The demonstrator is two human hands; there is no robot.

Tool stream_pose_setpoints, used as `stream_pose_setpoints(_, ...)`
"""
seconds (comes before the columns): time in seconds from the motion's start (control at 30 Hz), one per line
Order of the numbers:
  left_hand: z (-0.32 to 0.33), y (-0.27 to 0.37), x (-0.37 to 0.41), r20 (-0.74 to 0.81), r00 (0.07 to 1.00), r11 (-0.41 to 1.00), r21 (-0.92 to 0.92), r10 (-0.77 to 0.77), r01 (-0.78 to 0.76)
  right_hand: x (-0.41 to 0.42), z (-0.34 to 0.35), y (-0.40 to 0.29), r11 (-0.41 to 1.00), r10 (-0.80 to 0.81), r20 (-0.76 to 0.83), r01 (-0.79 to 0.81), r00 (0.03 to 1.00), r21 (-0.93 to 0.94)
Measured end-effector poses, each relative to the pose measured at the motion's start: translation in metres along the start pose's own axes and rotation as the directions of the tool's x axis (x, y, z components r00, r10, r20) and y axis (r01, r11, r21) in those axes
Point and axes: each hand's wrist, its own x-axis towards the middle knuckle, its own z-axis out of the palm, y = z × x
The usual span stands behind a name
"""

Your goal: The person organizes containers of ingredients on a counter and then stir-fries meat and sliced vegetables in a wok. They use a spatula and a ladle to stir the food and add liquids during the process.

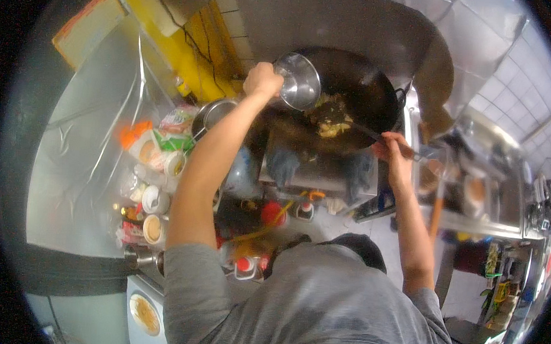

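Observation:
My left hand grips a shiny metal bowl by its rim, tilted above the left side of a large dark wok. Food in pale and dark pieces lies in the bottom of the wok. In my right hand is the handle of a spatula or ladle; its working end reaches into the food and is partly hidden there. The wok's loop handle is just beyond my right hand.
Seasoning bags, open jars and a metal pot crowd the left side. A steel counter with containers stands at right. Red-capped jugs sit below, and a plate of food is at lower left.

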Motion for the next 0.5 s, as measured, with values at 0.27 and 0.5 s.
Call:
stream_pose_setpoints(0.27,0.019,0.016,0.022,-0.129,0.986,0.991,0.094,0.110,-0.098,0.012,0.027,-0.005,0.989,0.109,-0.031,-0.106,0.994,0.100)
stream_pose_setpoints(0.5,0.010,0.014,0.007,-0.308,0.944,0.984,0.164,0.123,-0.075,0.037,0.020,-0.011,0.981,0.172,0.028,-0.174,0.985,0.082)
